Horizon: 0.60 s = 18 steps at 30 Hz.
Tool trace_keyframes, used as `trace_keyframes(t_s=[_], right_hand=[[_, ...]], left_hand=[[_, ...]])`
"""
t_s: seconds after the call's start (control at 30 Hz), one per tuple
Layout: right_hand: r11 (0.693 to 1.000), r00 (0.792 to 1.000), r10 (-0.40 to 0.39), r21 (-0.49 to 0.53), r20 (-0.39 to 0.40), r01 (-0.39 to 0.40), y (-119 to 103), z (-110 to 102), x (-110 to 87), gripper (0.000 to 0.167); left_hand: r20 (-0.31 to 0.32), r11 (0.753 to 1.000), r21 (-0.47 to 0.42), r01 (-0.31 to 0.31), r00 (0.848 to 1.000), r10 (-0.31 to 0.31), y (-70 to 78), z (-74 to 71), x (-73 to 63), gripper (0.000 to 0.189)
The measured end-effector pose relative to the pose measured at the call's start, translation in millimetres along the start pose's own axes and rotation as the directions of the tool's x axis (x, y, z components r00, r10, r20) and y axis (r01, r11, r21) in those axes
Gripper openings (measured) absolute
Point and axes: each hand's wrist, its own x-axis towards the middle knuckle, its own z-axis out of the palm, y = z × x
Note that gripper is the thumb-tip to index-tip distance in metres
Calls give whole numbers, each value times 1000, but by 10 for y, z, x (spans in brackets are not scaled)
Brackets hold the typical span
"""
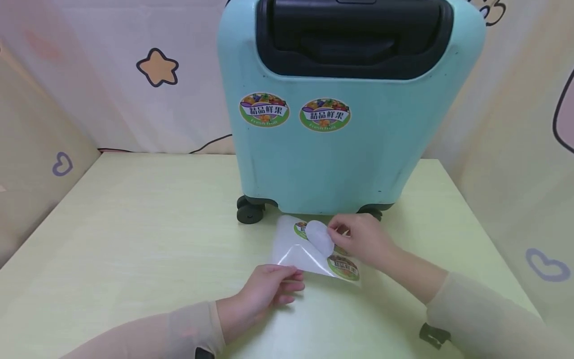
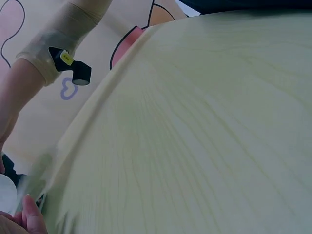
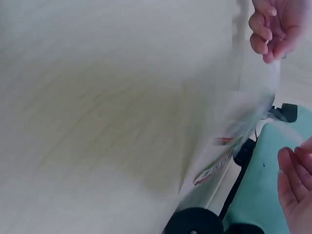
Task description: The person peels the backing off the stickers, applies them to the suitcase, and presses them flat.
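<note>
A white sheet of oval fruit stickers (image 1: 291, 252) lies in front of a light blue suitcase (image 1: 323, 164). My left hand (image 1: 268, 290) pinches the sheet's near edge between thumb and fingers. Above the sheet, my right hand (image 1: 364, 240) pinches an oval sticker (image 1: 319, 238) at its right side, its plain white back turned up. Printed stickers show on the sheet beside it, one at the near right corner (image 1: 343, 268). Two matching stickers, a left one (image 1: 264, 109) and a right one (image 1: 325, 115), sit side by side on the suitcase. In the right wrist view the sheet is blurred.
The suitcase stands upright on a pale wood-grain table (image 1: 134, 224), its black wheels (image 1: 250, 213) resting on the tabletop. A black handle recess (image 1: 354, 40) tops its front. Cloth walls with cartoon prints, including a star (image 1: 158, 67), surround the table.
</note>
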Motion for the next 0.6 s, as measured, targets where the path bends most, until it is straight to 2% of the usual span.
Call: trace_keyframes(t_s=[0.13,0.23,0.3,0.37,0.43,0.47,0.5,0.53,0.6], right_hand=[[999,999,36,19,-25,-36,29,-61,-24,5],[999,999,41,14,-31,-41,26,-72,-50,4],[1000,999,26,-2,-36,-26,10,-72,-67,3],[1000,998,-15,-23,-57,13,-5,-63,-82,5],[992,989,-113,-64,-100,107,-24,-54,-91,7],[980,975,-184,-96,-127,172,-31,-47,-89,8],[961,951,-263,-129,-160,244,-36,-39,-86,10],[932,918,-347,-173,-189,317,-43,-30,-80,11],[853,829,-508,-270,-233,447,-63,-8,-68,5]], left_hand=[[17,1000,-10,21,1000,-21,-11,-2,-1,28],[73,997,7,77,994,-78,-10,-14,0,30],[132,990,33,134,982,-137,9,-28,-7,32],[196,981,73,178,962,-189,45,-38,-21,35],[244,978,88,190,948,-206,109,-34,-39,37],[252,981,80,178,948,-193,150,-25,-45,37],[256,986,65,155,952,-166,196,-14,-48,37],[251,991,43,129,958,-135,247,-3,-49,37],[225,998,-17,66,972,-60,356,21,-41,39]])
